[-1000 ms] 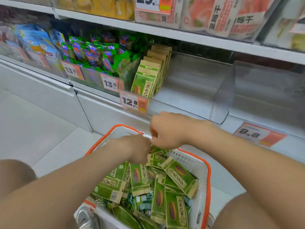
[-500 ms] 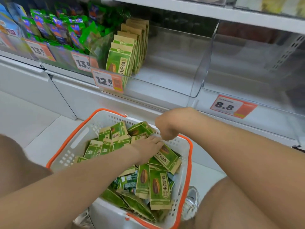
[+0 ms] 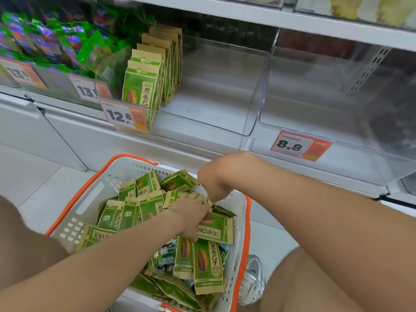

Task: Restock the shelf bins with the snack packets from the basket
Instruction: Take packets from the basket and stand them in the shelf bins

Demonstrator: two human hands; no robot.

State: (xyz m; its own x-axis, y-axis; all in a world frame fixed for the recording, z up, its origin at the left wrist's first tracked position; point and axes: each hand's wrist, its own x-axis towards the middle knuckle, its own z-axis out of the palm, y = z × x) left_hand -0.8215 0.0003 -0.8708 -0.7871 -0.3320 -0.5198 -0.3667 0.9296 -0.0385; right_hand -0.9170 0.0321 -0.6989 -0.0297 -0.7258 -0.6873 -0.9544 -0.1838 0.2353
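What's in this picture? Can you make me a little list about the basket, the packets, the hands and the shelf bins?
basket: white with an orange rim, piled with packets
snack packets: green, jumbled inside the basket
left grip: lies on the packets, fingers spread
right grip: wrist bent down into the basket, fingers hidden
12.8 bin: clear, mostly bare
shelf row: matching packets standing at that bin's left side
8.8 bin: clear, no packets seen

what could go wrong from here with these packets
Green-and-tan seed packets lie loose and crisscrossed in the white, orange-rimmed plastic basket; some may slip from the left hand or right hand. Darker green packets mixed in could be misshelved. The upright packet row in the clear plastic bin might topple.
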